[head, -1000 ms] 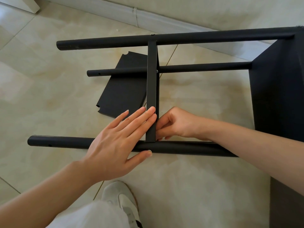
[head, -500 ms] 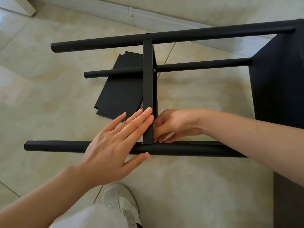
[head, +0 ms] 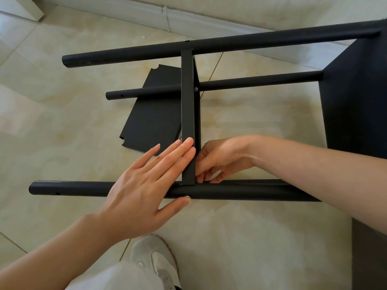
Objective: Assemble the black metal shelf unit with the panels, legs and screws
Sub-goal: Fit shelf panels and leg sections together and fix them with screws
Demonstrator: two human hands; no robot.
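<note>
The shelf unit lies on its side on the tiled floor (head: 261,126). Three legs show: the far leg (head: 219,46), the middle leg (head: 251,81) and the near leg (head: 240,190). The middle panel (head: 187,114) stands on edge between the far and near legs, with a screw (head: 196,89) visible where it meets the middle leg. The end panel (head: 356,105) is fitted at the right. A loose panel (head: 152,120) lies flat on the floor to the left, beyond the hands.

The left hand (head: 146,191) rests flat, fingers straight, pressing the middle panel's near end while the thumb touches the near leg. The right hand (head: 219,160) has its fingers curled at the panel-to-leg joint; whether it pinches a screw cannot be told.

Step in hand, by judgement: fastening the middle panel to the near leg. The next move calls for keeping the holes aligned while the screw is seated, then fitting the loose panel.
</note>
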